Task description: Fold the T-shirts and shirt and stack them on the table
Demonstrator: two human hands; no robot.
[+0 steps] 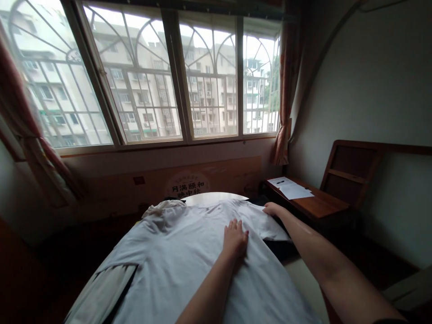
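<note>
A white short-sleeved shirt (175,256) lies spread out in front of me, with soft creases across it. My left hand (235,238) rests flat on its upper right part, fingers extended. Farther right, my right hand (272,209) has its fingers closed on the edge of the sleeve; the fingertips are partly hidden. Dark cloth (280,249) shows beneath that sleeve. Pale beige cloth (108,292) emerges from under the shirt at the lower left, and a crumpled cream cloth (160,207) sits at the far left.
Beyond the shirt shows the curved white edge of a table (216,196). A wooden side table (324,204) at the right holds paper sheets (297,191) and a pen (280,182). A printed cardboard panel (232,173) stands below barred windows, between tied curtains (282,139).
</note>
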